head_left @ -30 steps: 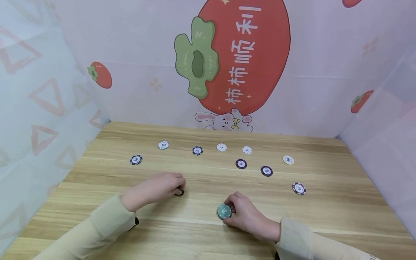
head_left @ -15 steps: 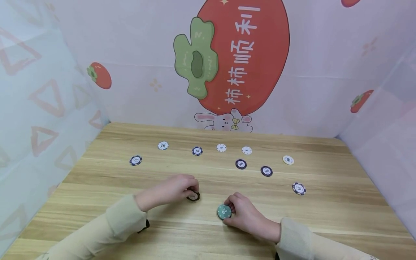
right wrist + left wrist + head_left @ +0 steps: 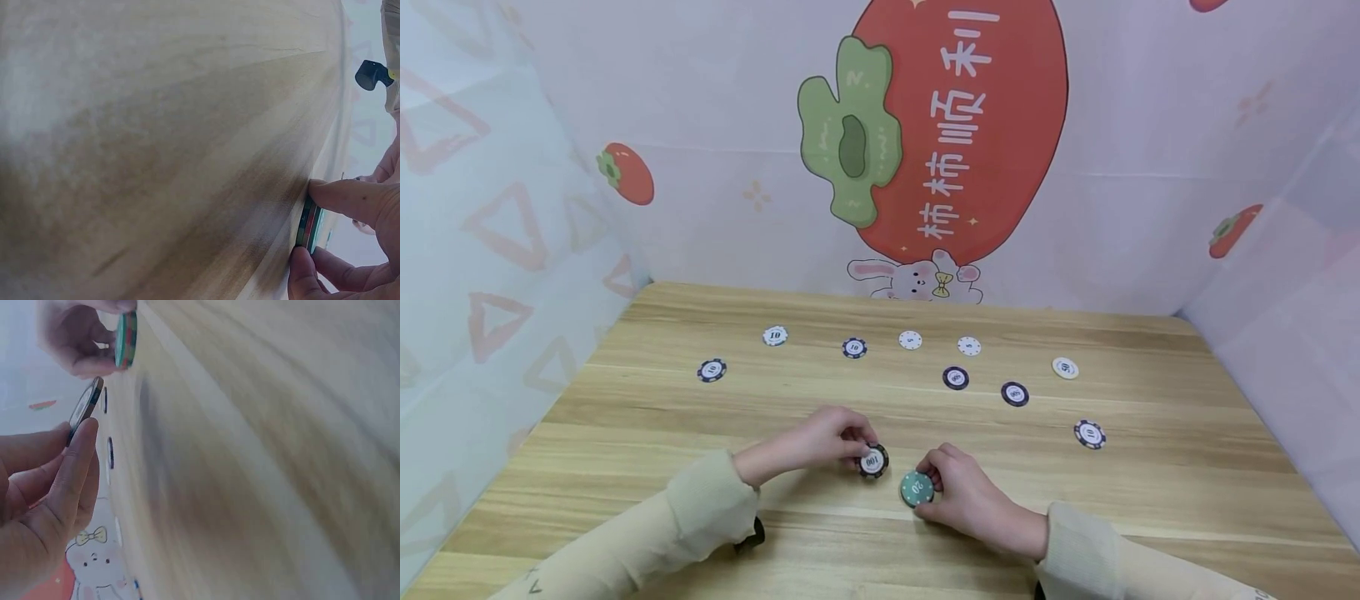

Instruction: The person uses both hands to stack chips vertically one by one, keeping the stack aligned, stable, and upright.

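Between thumb and fingers my left hand (image 3: 827, 437) pinches a black-edged poker chip (image 3: 874, 461) marked 100. In the left wrist view this chip (image 3: 85, 407) is tilted and held off the table. My right hand (image 3: 970, 504) grips a short stack of poker chips by its rim, with a green chip (image 3: 917, 489) marked 20 on top. Seen edge-on in the right wrist view, the stack (image 3: 308, 226) has green and red layers and rests on the wood. The 100 chip is just left of the stack, apart from it.
Several single chips lie flat across the back of the wooden table (image 3: 625, 400), among them a white 50 chip (image 3: 1065, 368), a dark 500-like chip (image 3: 956, 378) and a blue-edged 10 chip (image 3: 1090, 434). Printed cloth walls (image 3: 730, 233) stand behind and at both sides.
My left hand has moved right with the black chip, coming close to the green-topped stack, and the chip's 100 face now shows. My right hand and the stack have stayed put.
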Action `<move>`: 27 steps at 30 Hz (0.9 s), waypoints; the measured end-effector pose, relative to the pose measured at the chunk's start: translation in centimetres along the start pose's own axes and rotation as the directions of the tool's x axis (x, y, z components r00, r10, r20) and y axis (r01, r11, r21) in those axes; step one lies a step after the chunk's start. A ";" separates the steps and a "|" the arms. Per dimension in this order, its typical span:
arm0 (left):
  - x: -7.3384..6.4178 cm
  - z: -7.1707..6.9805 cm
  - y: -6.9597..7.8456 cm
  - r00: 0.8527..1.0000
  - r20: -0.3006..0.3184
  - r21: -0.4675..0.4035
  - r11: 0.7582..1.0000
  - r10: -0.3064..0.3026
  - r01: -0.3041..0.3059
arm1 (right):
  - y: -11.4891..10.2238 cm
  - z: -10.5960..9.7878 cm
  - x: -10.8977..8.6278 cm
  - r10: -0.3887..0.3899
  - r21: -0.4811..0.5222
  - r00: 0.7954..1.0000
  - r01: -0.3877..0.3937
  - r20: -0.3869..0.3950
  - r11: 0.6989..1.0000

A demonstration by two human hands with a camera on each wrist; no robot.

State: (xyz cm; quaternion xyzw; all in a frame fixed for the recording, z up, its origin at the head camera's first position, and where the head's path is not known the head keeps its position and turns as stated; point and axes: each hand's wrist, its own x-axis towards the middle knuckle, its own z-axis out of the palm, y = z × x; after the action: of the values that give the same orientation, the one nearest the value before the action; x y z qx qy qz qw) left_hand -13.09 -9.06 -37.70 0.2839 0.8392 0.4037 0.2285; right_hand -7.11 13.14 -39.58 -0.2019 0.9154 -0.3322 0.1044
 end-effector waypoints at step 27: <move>1.0 3.5 0.9 0.966 0.003 -0.422 0.875 -0.259 0.237 | 0.0 0.1 0.0 -0.004 -0.005 1.000 0.004 -0.017 1.000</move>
State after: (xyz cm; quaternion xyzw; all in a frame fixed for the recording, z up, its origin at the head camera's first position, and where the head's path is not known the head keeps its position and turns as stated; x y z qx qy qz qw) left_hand -11.42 -6.07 -39.13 0.1075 0.7682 0.5490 0.3115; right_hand -7.09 13.03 -39.67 -0.2012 0.9167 -0.3318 0.0954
